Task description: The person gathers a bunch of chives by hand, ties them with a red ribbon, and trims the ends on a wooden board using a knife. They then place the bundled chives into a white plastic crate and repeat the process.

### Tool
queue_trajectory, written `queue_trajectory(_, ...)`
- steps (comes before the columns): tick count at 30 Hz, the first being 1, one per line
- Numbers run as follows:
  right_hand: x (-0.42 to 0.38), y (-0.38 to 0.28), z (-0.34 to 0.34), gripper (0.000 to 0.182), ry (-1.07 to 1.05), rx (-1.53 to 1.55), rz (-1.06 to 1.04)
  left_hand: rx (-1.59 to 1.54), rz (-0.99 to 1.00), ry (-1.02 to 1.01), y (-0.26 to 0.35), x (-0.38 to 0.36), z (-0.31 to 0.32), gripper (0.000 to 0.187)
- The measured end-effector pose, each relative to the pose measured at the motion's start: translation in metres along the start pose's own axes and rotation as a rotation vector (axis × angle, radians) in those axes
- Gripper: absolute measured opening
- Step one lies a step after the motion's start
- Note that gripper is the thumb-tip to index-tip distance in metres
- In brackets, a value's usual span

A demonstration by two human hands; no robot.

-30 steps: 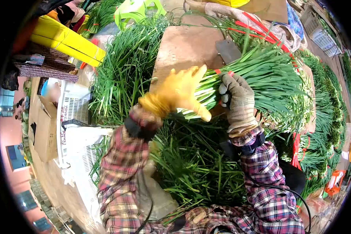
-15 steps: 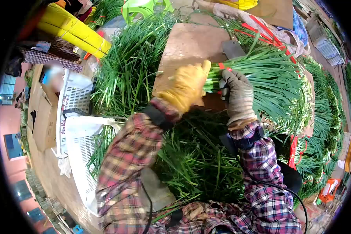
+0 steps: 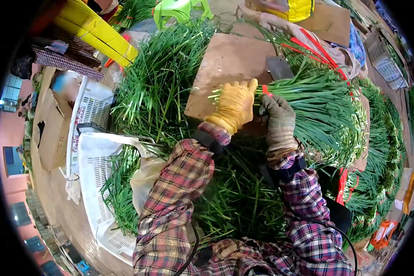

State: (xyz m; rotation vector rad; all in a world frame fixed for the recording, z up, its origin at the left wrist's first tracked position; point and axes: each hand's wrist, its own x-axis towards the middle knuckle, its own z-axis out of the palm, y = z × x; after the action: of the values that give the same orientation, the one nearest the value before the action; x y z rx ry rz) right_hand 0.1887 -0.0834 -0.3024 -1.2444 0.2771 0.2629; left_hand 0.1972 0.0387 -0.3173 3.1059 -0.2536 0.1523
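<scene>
A bunch of garlic chives [image 3: 319, 99] lies sideways over a wooden board [image 3: 234, 57], leaves to the right and pale stem ends to the left. My left hand [image 3: 234, 106], in a yellow glove, is wrapped round the stem end. Around the stems, between my hands, runs a red band [image 3: 265, 90]. My right hand [image 3: 279, 120], in a grey glove, closes on the bunch just right of the band; its fingertips are partly hidden. Behind the bunch a flat dark metal plate [image 3: 279, 68] rests on the board.
Loose chives [image 3: 170, 78] are heaped left of the board, with more [image 3: 244, 202] below my arms. Banded bunches [image 3: 382, 133] are stacked at right. Red strips [image 3: 319, 46] lie at upper right. A white plastic chair [image 3: 94, 184] and white crate [image 3: 94, 103] stand left, near another person.
My left hand has shifted toward the stem ends, which now show past its left side. My right hand stays by the red band. The whole view has shifted slightly.
</scene>
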Motion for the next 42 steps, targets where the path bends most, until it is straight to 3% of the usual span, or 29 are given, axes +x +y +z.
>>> queue_trajectory(2, -0.003, -0.005, 0.002, 0.01, 0.002, -0.04, 0.007, -0.054, -0.01, -0.062, -0.001, 0.001, 0.004, 0.065)
queue_trajectory(4, -0.005, -0.006, 0.005, 0.009, -0.044, -0.118, -0.021, 0.095, 0.053, 0.178, -0.002, -0.003, 0.007, 0.069)
queue_trajectory(5, 0.005, 0.0, 0.001, 0.01, -0.077, -0.147, -0.073, -0.013, 0.016, -0.002, -0.002, -0.001, 0.008, 0.069)
queue_trajectory(8, 0.021, -0.012, 0.001, 0.011, -0.168, -0.409, -0.196, -0.235, -0.048, -0.226, -0.006, 0.011, -0.008, 0.07)
queue_trajectory(9, 0.027, -0.013, 0.003, 0.011, -0.176, -0.661, -0.506, -0.235, -0.048, -0.218, -0.005, 0.012, -0.007, 0.07)
queue_trajectory(10, 0.032, -0.016, 0.003, 0.011, -0.175, -0.667, -0.513, -0.151, -0.066, -0.162, -0.002, 0.011, -0.005, 0.07)
queue_trajectory(12, 0.038, -0.032, 0.004, 0.014, -0.125, -1.349, -0.942, -0.074, -0.085, -0.109, 0.002, 0.009, -0.003, 0.071)
queue_trajectory(13, 0.048, -0.039, 0.009, 0.017, -0.143, -1.426, -1.013, -0.05, -0.032, -0.131, 0.002, 0.009, -0.006, 0.075)
queue_trajectory(14, 0.059, -0.045, 0.014, 0.019, -0.1, -1.452, -0.989, -0.023, 0.02, -0.152, 0.002, 0.01, -0.009, 0.08)
queue_trajectory(16, 0.108, -0.041, 0.012, 0.02, -0.229, -1.112, -0.593, -0.002, 0.019, -0.133, 0.003, 0.01, -0.002, 0.085)
queue_trajectory(17, 0.114, -0.041, 0.012, 0.022, -0.311, -0.97, -0.519, -0.008, 0.001, -0.126, 0.003, 0.012, 0.0, 0.083)
queue_trajectory(18, 0.106, -0.038, 0.014, 0.022, -0.314, -0.97, -0.524, -0.016, -0.022, -0.116, 0.002, 0.013, 0.001, 0.081)
queue_trajectory(19, 0.087, -0.03, 0.015, 0.022, -0.442, -0.994, -0.652, 0.025, 0.01, -0.283, -0.001, 0.018, -0.007, 0.076)
queue_trajectory(20, 0.069, -0.022, 0.012, 0.022, -0.569, -1.012, -0.774, 0.021, 0.007, -0.284, -0.002, 0.014, -0.003, 0.076)
queue_trajectory(22, 0.055, -0.021, 0.012, 0.021, -0.592, -0.9, -0.788, -0.139, -0.205, -0.019, -0.002, 0.003, 0.005, 0.067)
queue_trajectory(23, 0.053, -0.025, 0.012, 0.021, -0.585, -0.751, -0.576, 0.045, -0.068, -0.186, -0.002, 0.01, 0.008, 0.065)
queue_trajectory(24, 0.053, -0.031, 0.013, 0.021, -0.563, -0.596, -0.374, 0.044, -0.056, -0.19, -0.001, 0.014, 0.0, 0.065)
queue_trajectory(26, 0.057, -0.039, 0.016, 0.022, -0.516, -0.703, -0.394, -0.001, -0.017, -0.359, -0.001, 0.019, -0.017, 0.066)
queue_trajectory(28, 0.049, -0.051, 0.02, 0.023, -0.464, -0.726, -0.357, 0.005, -0.015, -0.332, -0.002, 0.015, -0.013, 0.071)
queue_trajectory(30, 0.029, -0.061, 0.006, 0.027, -0.395, -0.622, -0.525, -0.08, 0.006, -0.163, -0.005, 0.012, -0.009, 0.074)
queue_trajectory(32, 0.006, -0.062, -0.025, 0.023, -0.254, -0.901, -0.583, -0.128, 0.0, -0.139, -0.006, 0.011, -0.002, 0.076)
queue_trajectory(34, -0.011, -0.029, -0.068, 0.024, -0.418, -1.199, -0.747, -0.103, -0.008, -0.046, -0.006, 0.012, 0.006, 0.079)
queue_trajectory(37, -0.037, -0.006, -0.071, 0.038, -0.448, -1.53, -0.48, -0.136, -0.004, -0.075, -0.006, 0.013, 0.003, 0.074)
queue_trajectory(39, -0.028, 0.005, -0.065, 0.037, -0.492, -1.488, -0.8, -0.142, 0.008, -0.067, -0.006, 0.012, 0.003, 0.075)
queue_trajectory(40, -0.019, 0.011, -0.064, 0.036, -0.549, -1.449, -0.999, -0.124, 0.002, -0.088, -0.004, 0.013, -0.001, 0.062)
queue_trajectory(42, -0.013, 0.005, -0.056, 0.034, -0.621, -1.4, -0.914, -0.107, -0.012, 0.003, -0.004, 0.012, 0.005, 0.057)
